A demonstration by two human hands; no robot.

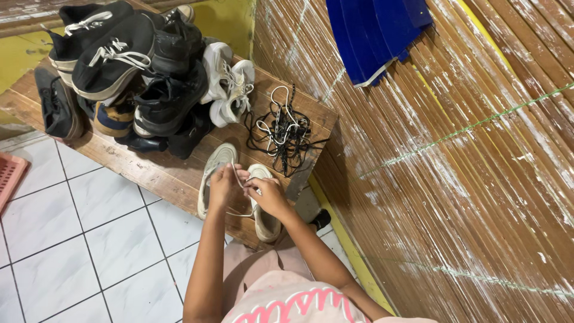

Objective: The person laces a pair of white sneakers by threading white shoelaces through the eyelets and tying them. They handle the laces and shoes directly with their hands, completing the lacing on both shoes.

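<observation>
Two pale sneakers lie on a low wooden platform [161, 173]. My left hand [222, 186] rests over the left sneaker [213, 165] and pinches a white shoelace [239, 179]. My right hand [267, 196] is over the right sneaker [266, 222] and grips the other part of the same lace. The lace runs between both hands and loops down beneath them.
A heap of black and white shoes [128, 72] fills the platform's far end. A tangle of black and white laces [282, 131] lies beside the pair. A bamboo slat wall [454, 179] rises on the right, blue plastic [376, 30] leaning against it. White floor tiles [78, 239] spread left, with a pink basket [9, 176].
</observation>
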